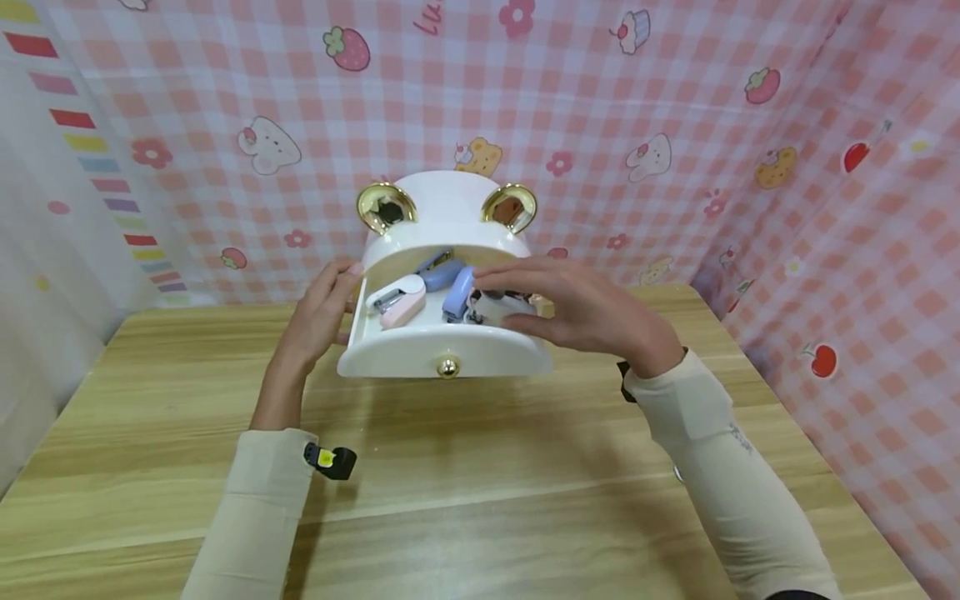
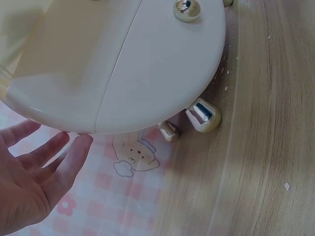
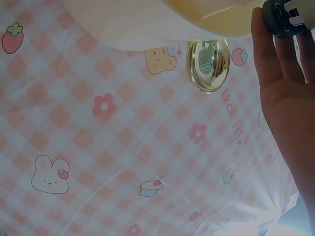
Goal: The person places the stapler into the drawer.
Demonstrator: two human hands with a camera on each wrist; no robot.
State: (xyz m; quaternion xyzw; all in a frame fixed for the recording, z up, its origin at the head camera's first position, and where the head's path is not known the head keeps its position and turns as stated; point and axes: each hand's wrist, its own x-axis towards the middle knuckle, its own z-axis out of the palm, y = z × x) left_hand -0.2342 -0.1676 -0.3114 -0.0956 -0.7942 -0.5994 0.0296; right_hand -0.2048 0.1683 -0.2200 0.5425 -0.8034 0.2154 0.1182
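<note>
Drawer [image 1: 393, 360], glossy white, stands pulled out toward you, gold knob [image 1: 447, 367] nearest; it looks rigid and slick, so brace the sides. Your left hand [image 1: 318, 308] steadies its left edge, fingers extended. Your right hand [image 1: 581, 304] pinches a dark-ended item [image 3: 280, 18] inside. Beside it, the white-and-pink stapler [image 1: 405, 307] and blue stapler [image 1: 459, 292] look light, hard; grip mid-body. No brand's legible; behind, checked cloth [image 3: 98, 132] reads "Luck life".
</note>
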